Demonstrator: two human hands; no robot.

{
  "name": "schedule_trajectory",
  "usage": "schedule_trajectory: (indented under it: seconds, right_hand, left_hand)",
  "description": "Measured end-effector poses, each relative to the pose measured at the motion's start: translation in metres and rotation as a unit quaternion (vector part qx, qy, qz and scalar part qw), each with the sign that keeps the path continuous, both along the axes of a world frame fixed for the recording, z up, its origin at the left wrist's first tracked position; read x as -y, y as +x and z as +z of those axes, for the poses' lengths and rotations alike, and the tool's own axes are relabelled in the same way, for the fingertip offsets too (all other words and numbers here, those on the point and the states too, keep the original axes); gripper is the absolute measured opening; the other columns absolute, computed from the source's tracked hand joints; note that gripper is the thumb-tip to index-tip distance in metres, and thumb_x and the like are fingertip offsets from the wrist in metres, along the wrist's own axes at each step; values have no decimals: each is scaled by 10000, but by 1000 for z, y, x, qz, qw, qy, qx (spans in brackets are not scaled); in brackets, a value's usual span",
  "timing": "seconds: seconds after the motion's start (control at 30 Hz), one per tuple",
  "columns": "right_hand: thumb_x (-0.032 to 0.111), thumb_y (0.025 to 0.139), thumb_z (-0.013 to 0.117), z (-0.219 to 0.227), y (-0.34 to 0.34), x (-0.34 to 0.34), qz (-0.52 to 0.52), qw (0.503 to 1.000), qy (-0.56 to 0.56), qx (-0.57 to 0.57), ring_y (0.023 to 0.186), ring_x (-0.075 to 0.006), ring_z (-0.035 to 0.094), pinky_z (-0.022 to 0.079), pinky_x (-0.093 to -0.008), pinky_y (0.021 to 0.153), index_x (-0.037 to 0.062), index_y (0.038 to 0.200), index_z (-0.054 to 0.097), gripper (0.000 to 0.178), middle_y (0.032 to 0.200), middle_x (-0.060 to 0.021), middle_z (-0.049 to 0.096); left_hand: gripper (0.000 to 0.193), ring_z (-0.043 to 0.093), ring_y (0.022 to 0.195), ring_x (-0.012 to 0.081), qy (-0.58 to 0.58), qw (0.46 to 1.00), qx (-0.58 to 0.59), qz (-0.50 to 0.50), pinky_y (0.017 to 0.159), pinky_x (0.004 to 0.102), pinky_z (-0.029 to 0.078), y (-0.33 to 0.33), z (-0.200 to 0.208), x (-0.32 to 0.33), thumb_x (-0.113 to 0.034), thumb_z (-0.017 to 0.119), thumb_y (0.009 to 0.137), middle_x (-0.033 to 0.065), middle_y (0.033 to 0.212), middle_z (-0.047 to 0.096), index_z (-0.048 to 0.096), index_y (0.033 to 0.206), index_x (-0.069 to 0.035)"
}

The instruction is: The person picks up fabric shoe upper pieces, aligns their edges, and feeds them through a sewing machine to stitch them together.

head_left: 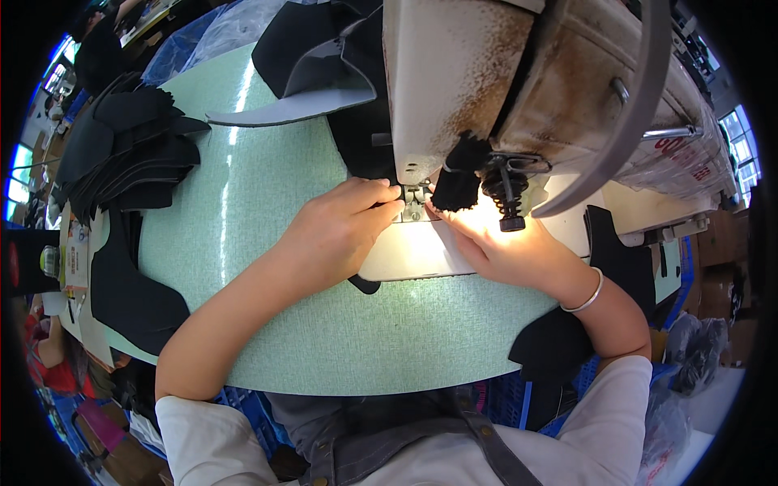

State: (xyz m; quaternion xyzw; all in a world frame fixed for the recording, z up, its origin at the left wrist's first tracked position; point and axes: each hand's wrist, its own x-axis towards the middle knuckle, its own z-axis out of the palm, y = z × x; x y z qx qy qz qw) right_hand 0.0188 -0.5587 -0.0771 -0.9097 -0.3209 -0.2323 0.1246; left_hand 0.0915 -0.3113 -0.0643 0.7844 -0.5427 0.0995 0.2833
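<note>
Left hand [344,227] beside presser foot [416,207], thumb and fingers drawn together; whether gripping material, cannot tell. Right hand [506,247] opposite, fingertips near foot, hold unclear in glare. Black fabric [354,150] lies beside sewing machine head [442,81], just beyond left hand

- Between the left hand [348,223] and right hand [502,240], the presser foot [416,214] looked like shiny metal
- Under both hands, the bed plate [409,253] appeared smooth and glossy
- Beyond the grip, the machine head [450,73] had worn, stained paint
- Left of it, the stacked pieces [121,154] were matt cloth
- Around it, the tabletop [279,166] looked smooth, faintly glossy
</note>
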Motion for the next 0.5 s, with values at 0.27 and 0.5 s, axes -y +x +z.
schedule_trajectory:
  seconds: [0.27, 0.5]
  right_hand:
    - [118, 731, 654, -8, -2, 6, 0, 1000, 3, -13, 659, -244, 592, 477, -389, 622, 66, 910, 669, 187, 762, -57, 593]
    - [138, 808, 634, 8, -3, 6, 11, 999, -5, -39, 673, -260, 594, 476, -398, 642, 58, 934, 659, 150, 775, -68, 586]
  left_hand:
    - [223, 627, 1034, 309, 11, 998, -69, 10, 851, 376, 538, 0, 2, 2, 12, 665, 798, 137, 1100, 651, 671, 1019, 37]
    - [194, 624, 1081, 303, 19, 998, -56, 34, 907, 369, 537, -7, 10, -7, -27, 677, 819, 130, 1126, 655, 671, 1008, 18]
